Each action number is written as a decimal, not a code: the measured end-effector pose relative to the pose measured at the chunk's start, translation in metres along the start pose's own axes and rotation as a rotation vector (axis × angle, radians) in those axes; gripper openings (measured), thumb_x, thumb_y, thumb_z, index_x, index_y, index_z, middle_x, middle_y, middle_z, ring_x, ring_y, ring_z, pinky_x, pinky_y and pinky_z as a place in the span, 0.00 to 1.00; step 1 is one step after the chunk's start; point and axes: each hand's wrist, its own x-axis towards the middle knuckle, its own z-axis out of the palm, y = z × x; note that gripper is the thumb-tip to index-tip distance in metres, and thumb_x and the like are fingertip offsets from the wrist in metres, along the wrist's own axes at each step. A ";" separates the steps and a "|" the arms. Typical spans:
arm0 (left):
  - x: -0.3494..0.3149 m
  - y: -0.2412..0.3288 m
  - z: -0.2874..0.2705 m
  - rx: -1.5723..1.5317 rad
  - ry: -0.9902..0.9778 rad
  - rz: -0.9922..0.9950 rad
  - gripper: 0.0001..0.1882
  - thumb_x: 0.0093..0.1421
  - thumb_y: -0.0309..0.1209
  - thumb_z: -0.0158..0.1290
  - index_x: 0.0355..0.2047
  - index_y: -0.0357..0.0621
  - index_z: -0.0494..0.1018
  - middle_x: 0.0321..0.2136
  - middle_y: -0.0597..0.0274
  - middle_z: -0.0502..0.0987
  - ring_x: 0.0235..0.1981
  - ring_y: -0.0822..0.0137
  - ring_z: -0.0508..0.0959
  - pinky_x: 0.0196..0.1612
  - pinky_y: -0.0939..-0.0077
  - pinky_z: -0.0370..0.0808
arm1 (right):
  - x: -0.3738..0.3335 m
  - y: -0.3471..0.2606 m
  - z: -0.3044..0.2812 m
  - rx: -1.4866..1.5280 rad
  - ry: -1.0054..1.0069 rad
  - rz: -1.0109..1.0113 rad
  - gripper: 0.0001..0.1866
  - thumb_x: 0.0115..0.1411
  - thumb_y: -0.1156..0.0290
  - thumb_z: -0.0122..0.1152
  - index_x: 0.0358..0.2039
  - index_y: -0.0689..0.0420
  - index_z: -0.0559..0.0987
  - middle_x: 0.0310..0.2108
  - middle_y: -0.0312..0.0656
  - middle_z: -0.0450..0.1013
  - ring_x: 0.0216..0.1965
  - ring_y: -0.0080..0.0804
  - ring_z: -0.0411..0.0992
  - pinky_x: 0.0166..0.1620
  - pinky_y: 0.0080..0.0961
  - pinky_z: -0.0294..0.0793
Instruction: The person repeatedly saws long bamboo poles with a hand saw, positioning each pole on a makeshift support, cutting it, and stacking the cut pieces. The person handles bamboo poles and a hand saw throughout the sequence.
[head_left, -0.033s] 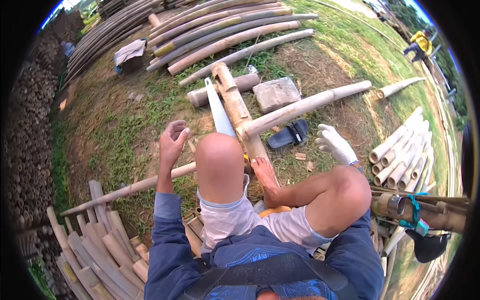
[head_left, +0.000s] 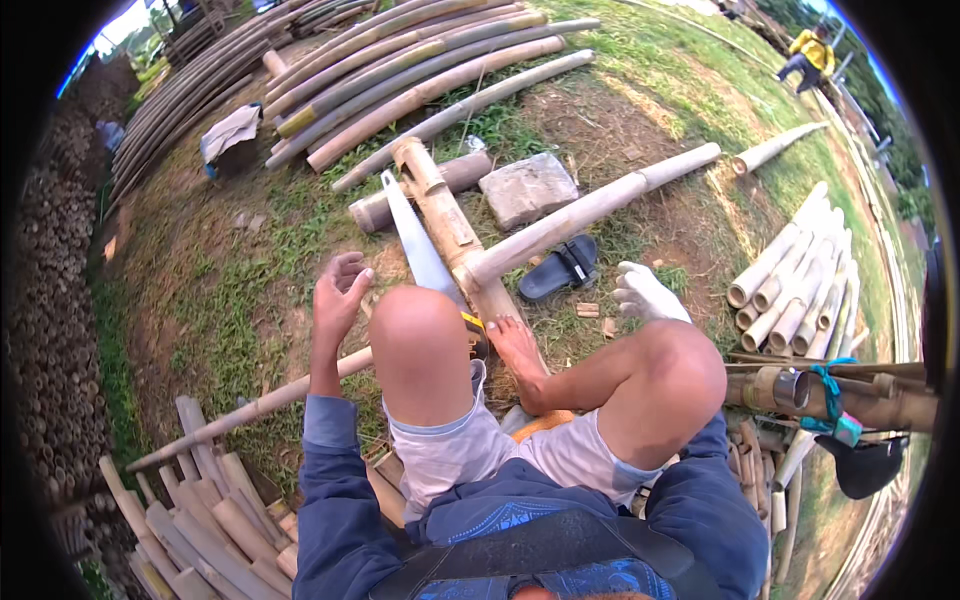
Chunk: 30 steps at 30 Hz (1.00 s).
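My bare left hand (head_left: 341, 292) hangs beside my left knee (head_left: 420, 335), fingers loosely curled around nothing, and my white-gloved right hand (head_left: 648, 293), half open and likewise empty, is near the black slide sandal (head_left: 560, 269). The handsaw (head_left: 424, 252) lies beyond my left knee, its blade just beside the notched bamboo pole (head_left: 447, 215), where my right foot (head_left: 518, 350) rests. A second bamboo pole (head_left: 600, 222) lies over that one.

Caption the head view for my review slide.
Bare left hand and gloved right hand beside the knees, a handsaw next to the bamboo pole under one foot.
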 end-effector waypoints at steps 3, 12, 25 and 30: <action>0.063 0.012 0.095 0.339 -0.267 0.092 0.36 0.63 0.42 0.72 0.64 0.33 0.74 0.53 0.44 0.84 0.56 0.54 0.85 0.58 0.56 0.82 | 0.002 0.167 -0.040 0.225 0.129 0.187 0.32 0.73 0.60 0.65 0.72 0.61 0.70 0.65 0.46 0.73 0.59 0.41 0.77 0.61 0.41 0.79; 0.056 -0.070 0.252 0.844 -0.874 0.525 0.53 0.48 0.54 0.75 0.65 0.29 0.70 0.57 0.35 0.79 0.57 0.36 0.79 0.61 0.46 0.77 | 0.067 0.218 0.028 0.441 0.070 -0.071 0.35 0.77 0.46 0.59 0.78 0.46 0.67 0.67 0.37 0.70 0.63 0.34 0.72 0.65 0.38 0.76; 0.069 0.018 0.174 0.826 -0.801 0.054 0.52 0.43 0.45 0.75 0.66 0.35 0.67 0.50 0.32 0.82 0.52 0.36 0.84 0.56 0.46 0.81 | 0.225 0.118 0.061 1.259 -0.181 -0.010 0.37 0.69 0.48 0.73 0.71 0.53 0.71 0.67 0.49 0.75 0.67 0.50 0.73 0.74 0.59 0.65; 0.060 0.002 0.074 0.848 -0.761 0.266 0.43 0.60 0.39 0.70 0.73 0.50 0.67 0.49 0.42 0.84 0.47 0.51 0.84 0.50 0.51 0.83 | 0.193 0.112 0.141 1.170 -0.152 -0.019 0.37 0.68 0.53 0.76 0.68 0.58 0.73 0.65 0.46 0.75 0.66 0.45 0.73 0.73 0.47 0.69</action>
